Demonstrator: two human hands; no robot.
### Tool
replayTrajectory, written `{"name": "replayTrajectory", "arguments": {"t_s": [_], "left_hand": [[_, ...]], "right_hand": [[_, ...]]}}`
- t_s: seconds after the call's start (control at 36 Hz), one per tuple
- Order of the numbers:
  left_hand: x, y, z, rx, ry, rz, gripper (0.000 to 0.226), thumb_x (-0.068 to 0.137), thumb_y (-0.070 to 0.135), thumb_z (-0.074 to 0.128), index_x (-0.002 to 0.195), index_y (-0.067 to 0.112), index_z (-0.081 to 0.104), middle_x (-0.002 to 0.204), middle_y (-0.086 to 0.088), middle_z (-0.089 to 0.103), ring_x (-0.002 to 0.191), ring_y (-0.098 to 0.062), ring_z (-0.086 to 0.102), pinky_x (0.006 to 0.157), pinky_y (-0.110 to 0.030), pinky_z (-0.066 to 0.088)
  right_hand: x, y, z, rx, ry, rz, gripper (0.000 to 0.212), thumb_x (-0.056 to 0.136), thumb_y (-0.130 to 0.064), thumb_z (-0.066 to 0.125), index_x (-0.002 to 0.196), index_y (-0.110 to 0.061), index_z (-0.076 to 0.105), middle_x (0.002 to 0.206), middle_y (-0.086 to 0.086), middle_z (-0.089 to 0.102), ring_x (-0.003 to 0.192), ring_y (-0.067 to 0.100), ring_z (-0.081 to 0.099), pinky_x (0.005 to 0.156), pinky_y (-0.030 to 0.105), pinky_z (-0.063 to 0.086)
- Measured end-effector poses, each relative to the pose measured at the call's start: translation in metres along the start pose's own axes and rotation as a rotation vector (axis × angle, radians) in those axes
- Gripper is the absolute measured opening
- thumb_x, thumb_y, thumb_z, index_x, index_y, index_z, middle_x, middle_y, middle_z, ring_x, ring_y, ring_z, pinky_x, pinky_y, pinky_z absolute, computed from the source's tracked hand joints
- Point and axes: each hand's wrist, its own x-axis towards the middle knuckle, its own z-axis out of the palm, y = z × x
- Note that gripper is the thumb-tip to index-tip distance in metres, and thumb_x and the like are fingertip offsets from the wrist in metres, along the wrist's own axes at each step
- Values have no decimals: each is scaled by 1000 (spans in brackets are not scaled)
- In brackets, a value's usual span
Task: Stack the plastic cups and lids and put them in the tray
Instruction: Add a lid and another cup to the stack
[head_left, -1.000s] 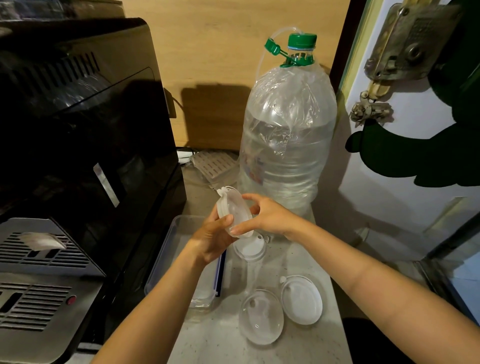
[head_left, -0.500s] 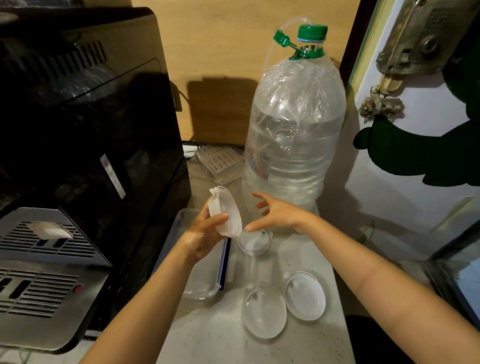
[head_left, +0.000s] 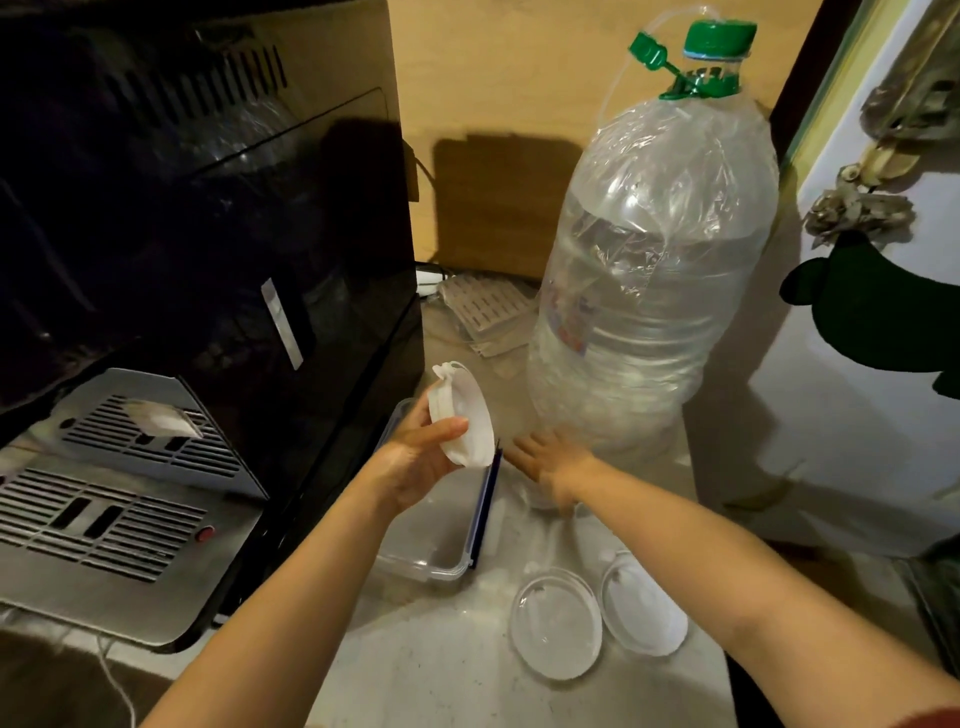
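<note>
Lids (head_left: 462, 415), a small nested stack of them, sit tilted on edge in my left hand (head_left: 415, 462), thumb across the front and fingers curled behind, held just above the clear tray (head_left: 431, 561) beside the black machine (head_left: 208, 234). A second ago both hands were pressed around that stack. Now, in the head view, my right hand (head_left: 550, 462) has let go and dropped to the counter (head_left: 441, 665) at the foot of the big water bottle (head_left: 649, 291). Its fingers are spread and blurred with motion, and I cannot tell whether they have closed on anything. The upright cup that stood there half a second ago is now hidden under that hand, so I judge it is my next pick.

Nearer me, two more lids lie flat and touching side by side on the counter: the clear lid (head_left: 556, 623) and the whiter lid (head_left: 644, 608). I read this as the lid stack being part-built, with nothing placed in the tray yet as far as I can see.
</note>
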Motion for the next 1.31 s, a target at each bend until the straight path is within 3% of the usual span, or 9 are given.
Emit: {"name": "replayTrajectory", "arguments": {"t_s": [0.19,0.31,0.44,0.58,0.67,0.75,0.97,1.14,1.31], "left_hand": [[-5,5,-3,9,10,9,115,23,40,89,125,22,39,105,-3,51,92,-19,56,61,-25,56],[-6,2,-6,13,24,-2,94,35,25,80,121,25,43,108,-4,51,93,-18,56,63,-25,56],[-7,1,-7,-7,4,-2,98,22,40,89,111,30,49,107,-3,53,95,-19,56,65,-26,57],[-5,1,-7,-10,12,-9,103,21,41,90,114,29,48,108,-3,53,95,-20,56,62,-26,56],[-4,2,-6,-10,16,-11,106,20,41,90,116,28,46,108,-3,53,96,-20,55,62,-26,57],[-3,1,-5,-21,17,-10,106,19,41,90,115,27,47,104,-3,55,92,-19,57,62,-26,57],[4,-13,-1,-109,28,-26,100,18,38,91,109,27,52,103,-3,56,94,-20,57,63,-28,58],[14,-20,7,-130,3,-53,97,19,37,92,107,25,53,104,-4,57,97,-22,56,69,-32,57],[23,-23,18,-115,-45,-66,102,20,40,91,112,26,50,103,-3,53,94,-20,55,68,-31,56]], "right_hand": [[20,-5,7,-80,38,11,63,94,-37,35,148,-12,12,151,13,26,136,30,30,108,47,25],[24,-4,10,-68,1,43,60,97,-39,28,148,-14,10,152,13,25,136,31,30,109,45,24],[22,-5,13,52,17,43,47,100,-28,25,143,-10,28,149,18,32,135,32,32,111,43,21],[19,-3,11,11,-1,23,48,99,-36,22,145,-22,26,147,16,34,133,35,35,110,44,25],[14,2,7,-34,4,-7,53,96,-37,36,146,-32,20,145,16,33,132,36,34,109,44,26],[1,9,-6,-23,30,-24,86,82,-25,63,147,-35,8,143,16,30,131,36,33,109,42,29],[-39,31,-37,338,290,-20,98,65,-27,79,145,-27,23,139,12,35,123,32,42,100,37,40],[-73,44,-55,825,538,16,95,61,-16,79,141,-23,27,141,5,31,127,26,40,102,37,42],[-110,50,-74,1019,743,44,93,65,-19,81,137,-14,22,140,6,28,123,14,34,96,22,32]]}}
